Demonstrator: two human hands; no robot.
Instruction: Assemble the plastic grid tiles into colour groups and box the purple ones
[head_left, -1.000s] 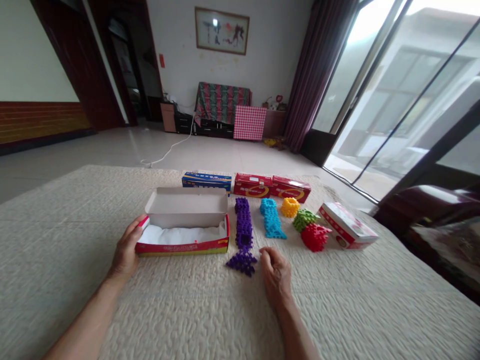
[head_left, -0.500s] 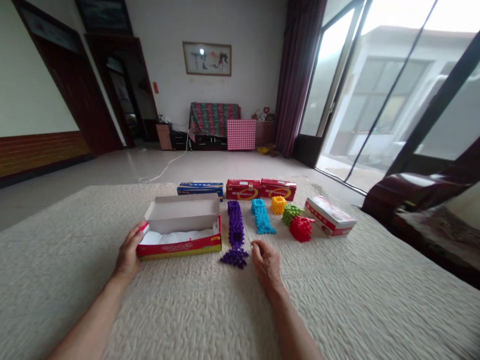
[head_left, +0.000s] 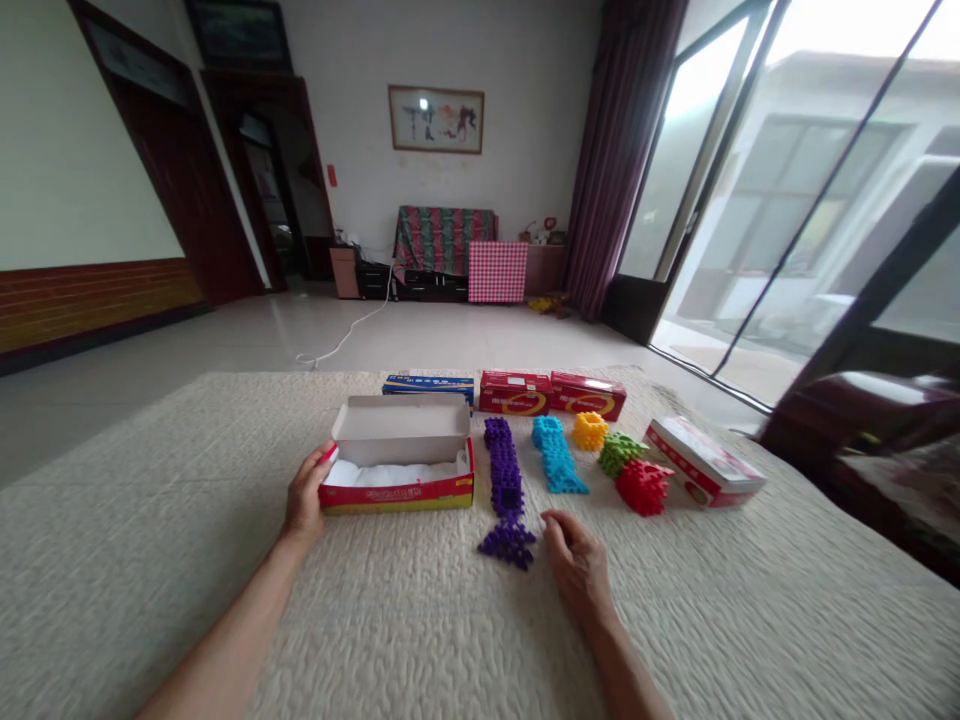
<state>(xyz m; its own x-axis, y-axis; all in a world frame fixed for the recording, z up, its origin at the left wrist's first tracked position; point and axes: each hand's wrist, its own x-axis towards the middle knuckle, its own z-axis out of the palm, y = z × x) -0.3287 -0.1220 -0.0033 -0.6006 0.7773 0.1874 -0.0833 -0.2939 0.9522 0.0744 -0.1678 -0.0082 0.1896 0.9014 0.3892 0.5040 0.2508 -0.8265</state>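
Note:
My left hand (head_left: 306, 490) grips the left end of an open cardboard box (head_left: 397, 497), red with a yellow-green lower edge. Its lid flap stands up at the back, and white padding (head_left: 397, 472) lies inside. My right hand (head_left: 577, 560) rests on the quilted cover, fingers curled in, and nothing shows between them. Just left of it are purple interlocking plastic pieces (head_left: 508, 545), with a longer purple strip of joined blocks (head_left: 504, 468) behind. Beyond my right hand lie a light-blue block strip (head_left: 559, 460), a yellow block (head_left: 589, 431), a green one (head_left: 621, 455) and a red one (head_left: 643, 487).
A blue box (head_left: 427, 385) and two red boxes (head_left: 515, 393) (head_left: 588, 396) line the back of the quilted cover (head_left: 405, 620). To the right sits a white-and-red box (head_left: 705, 462). A dark wooden armrest (head_left: 847, 405) borders the right side.
The view has swung slightly left, so everything sits further right in the picture. My left hand keeps its grip on the box, and my right hand stays beside the purple pieces.

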